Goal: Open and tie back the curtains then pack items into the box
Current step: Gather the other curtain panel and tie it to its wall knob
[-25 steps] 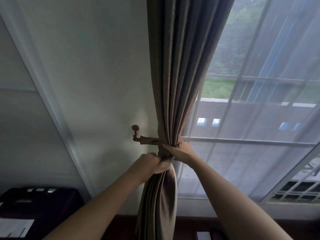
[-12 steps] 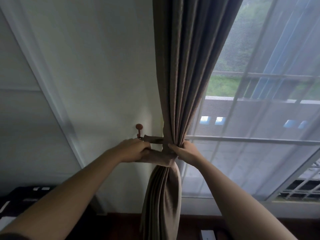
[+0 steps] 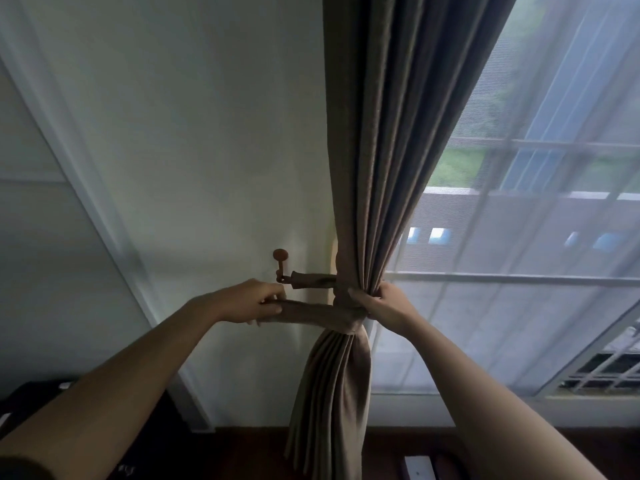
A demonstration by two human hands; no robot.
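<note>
A brown curtain (image 3: 374, 140) hangs gathered at the left edge of the window. A matching fabric tieback (image 3: 311, 311) wraps round it at waist height. One end of the tieback is looped on a brown wall hook (image 3: 281, 263). My left hand (image 3: 247, 301) pinches the free end of the tieback, just below and left of the hook. My right hand (image 3: 382, 304) grips the bunched curtain where the tieback crosses it.
A sheer white curtain (image 3: 540, 237) covers the window to the right. A white wall (image 3: 207, 133) is behind the hook. A black object (image 3: 41, 396) sits at the lower left. A dark wooden floor (image 3: 398, 441) runs along the bottom.
My left hand drew the tieback's free end leftward from the curtain toward the wall hook. My right hand stayed on the gathered curtain.
</note>
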